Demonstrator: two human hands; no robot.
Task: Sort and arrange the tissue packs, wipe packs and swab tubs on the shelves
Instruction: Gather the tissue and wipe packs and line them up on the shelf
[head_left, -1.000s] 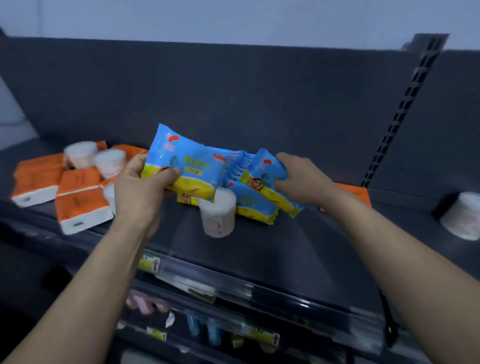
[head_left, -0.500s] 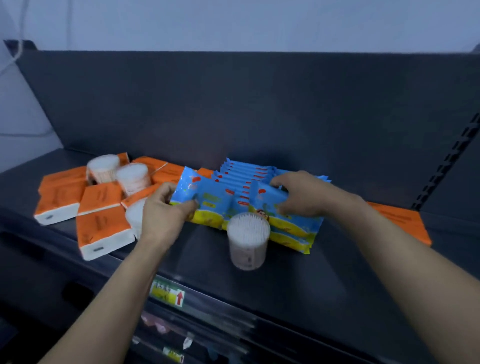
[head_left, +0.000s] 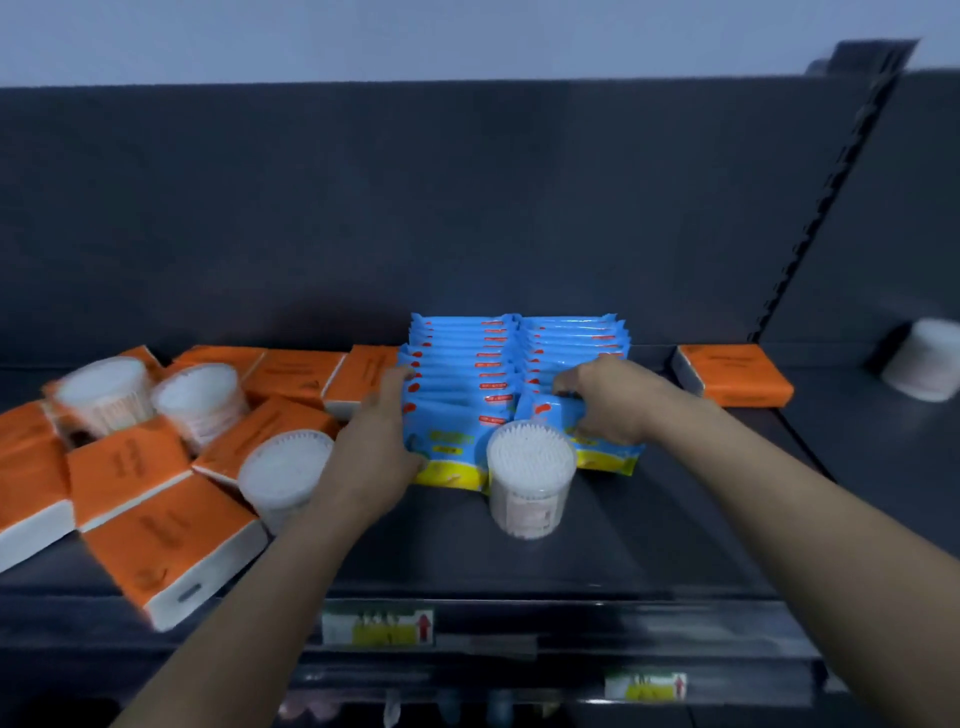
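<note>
Two rows of blue wipe packs (head_left: 467, 364) stand on the dark shelf (head_left: 649, 530), running back to the rear panel. My left hand (head_left: 374, 447) grips the left side of the front pack in the left row. My right hand (head_left: 608, 400) holds the front blue pack (head_left: 602, 447) of the right row. A clear swab tub (head_left: 530, 478) stands just in front of the packs, between my hands. Another swab tub (head_left: 283, 478) sits by my left wrist. Orange tissue packs (head_left: 130, 467) lie jumbled at the left with two more swab tubs (head_left: 197, 400) among them.
One orange tissue pack (head_left: 737, 374) lies to the right of the wipes. A swab tub (head_left: 924, 358) stands on the neighbouring shelf bay at far right. Price labels (head_left: 376, 626) run along the shelf's front edge. A slotted upright (head_left: 810, 234) divides the bays.
The blue wipe packs went from a loose bundle lifted between my hands to two upright rows on the shelf. Both hands moved down and inward onto the front packs. The view shifted.
</note>
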